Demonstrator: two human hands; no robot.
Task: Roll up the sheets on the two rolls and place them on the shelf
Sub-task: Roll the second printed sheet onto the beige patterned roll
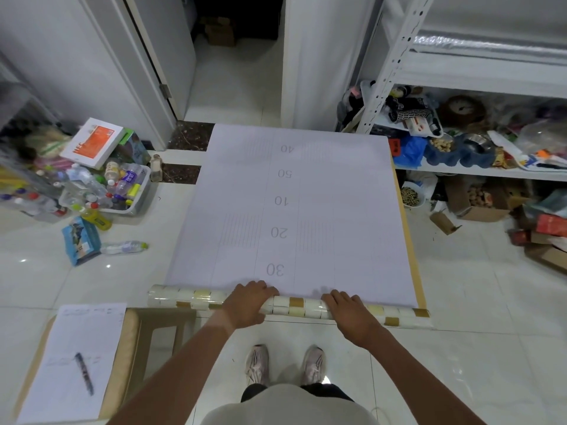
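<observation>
A wide sheet [306, 194] lies flat on the tiled floor, white backing up, printed with the numbers 40, 50, 10, 20, 30. Its near end is wound into a roll [184, 297] with a beige and brown mosaic pattern. My left hand [248, 303] grips the roll left of its middle, fingers curved over the top. My right hand [349, 314] grips it further right in the same way. A white metal shelf [478, 72] stands at the right, and a silver roll [491, 44] lies on its upper level.
A stool at the lower left carries paper [73, 363] and a pen [84, 374]. A bin of bottles [122, 191], a box and loose bottles sit on the floor at left. Cardboard boxes [478, 210] and clutter crowd the shelf's foot. An open doorway lies beyond the sheet.
</observation>
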